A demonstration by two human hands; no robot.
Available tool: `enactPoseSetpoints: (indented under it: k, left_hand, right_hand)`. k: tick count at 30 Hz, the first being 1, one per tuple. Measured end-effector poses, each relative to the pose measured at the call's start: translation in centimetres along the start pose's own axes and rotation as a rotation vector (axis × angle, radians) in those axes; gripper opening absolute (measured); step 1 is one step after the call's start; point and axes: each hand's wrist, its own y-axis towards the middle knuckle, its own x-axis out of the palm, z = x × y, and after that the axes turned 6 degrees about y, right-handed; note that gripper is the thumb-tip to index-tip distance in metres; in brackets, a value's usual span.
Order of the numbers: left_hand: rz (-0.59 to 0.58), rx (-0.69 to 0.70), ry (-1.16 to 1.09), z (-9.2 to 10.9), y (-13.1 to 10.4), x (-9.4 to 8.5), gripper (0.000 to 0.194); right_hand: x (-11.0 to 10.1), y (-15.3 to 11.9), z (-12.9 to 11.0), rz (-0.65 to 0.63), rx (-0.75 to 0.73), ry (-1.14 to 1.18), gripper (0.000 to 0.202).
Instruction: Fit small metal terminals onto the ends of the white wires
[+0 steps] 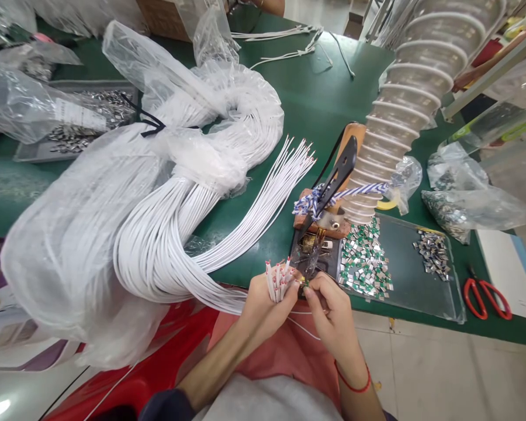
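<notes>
My left hand (269,292) is closed round a bunch of white cables (277,280), whose reddish cut ends stick up from the fist. Close beside it, my right hand (331,304) pinches thumb and fingers together. A tiny greenish piece shows at its fingertips, too small to name. Both hands meet at the table's front edge, just before a soldering fixture (315,251) with a wooden block, a black lever and blue-and-white cord. To the left lies a large looped bundle of white cables (158,234), partly wrapped in clear plastic, with its free ends fanned out behind my left hand.
A clear ribbed hose (412,88) comes down behind the fixture. Right of it, a tray (414,286) holds small green-and-silver connectors (363,260) and metal shells (432,252). Red-handled scissors (486,297) and bagged parts (464,202) lie farther right. Another parts tray (35,153) sits left.
</notes>
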Motion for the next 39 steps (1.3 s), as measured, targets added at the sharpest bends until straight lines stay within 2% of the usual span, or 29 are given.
enactPoseSetpoints:
  k: [8,13,17,24,28,33,39]
  left_hand:
    - [-0.027,0.016,0.007,0.5,0.2,-0.2,0.012]
    - [-0.035,-0.035,-0.010,0.9,0.2,-0.2,0.010]
    - [-0.031,0.000,0.041,0.6,0.2,-0.4,0.011]
    - [-0.144,-0.039,-0.111,0.3,-1.0,-1.3,0.008]
    - [-0.191,-0.081,-0.135,-0.4,-2.2,-1.5,0.013]
    - [-0.237,-0.024,-0.105,-1.1,-2.8,-1.8,0.021]
    - [-0.273,0.000,-0.092,-0.3,-2.6,-1.8,0.023]
  right_hand:
    - [-0.2,0.0,0.0,-0.023,-0.006,0.002,0.025]
    - [-0.3,0.2,-0.1,-0.025,-0.015,0.001,0.025]
    - [-0.3,0.2,-0.2,-0.007,-0.015,-0.004,0.024]
    - [-0.6,-0.7,-0.4,0.067,0.055,0.031,0.010]
    - [-0.8,-1.5,-0.5,0.080,0.054,0.068,0.015]
    - [-1.1,-1.8,-0.7,0.071,0.028,0.088,0.017]
    - [-1.2,-2.0,-0.8,0.035,0.086,0.139,0.015]
